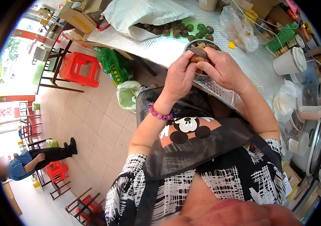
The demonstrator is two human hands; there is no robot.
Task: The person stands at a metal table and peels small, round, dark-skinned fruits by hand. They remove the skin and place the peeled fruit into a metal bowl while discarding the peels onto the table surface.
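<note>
Over the near edge of the table, both of my hands meet around a brown round fruit or nut (197, 58) with a yellowish patch. My left hand (179, 76), below a beaded bracelet, pinches it from the left. My right hand (223, 67) has its thumb against the same piece. Across its top lies a dark flat blade (198, 51), seemingly of a small knife in my right hand; the handle is hidden. Beneath my hands is a round metal bowl (190, 43) with peel-like scraps (202, 45). Behind it lie several similar brown pieces (181, 29), apparently under netting.
A white woven sack (143, 14) lies at the back. To the right are a clear plastic bag (238, 31), a lidded white cup (289, 61) and jars. A lined bin (128, 96) and red stool (80, 69) stand left. A person (24, 165) is farther off.
</note>
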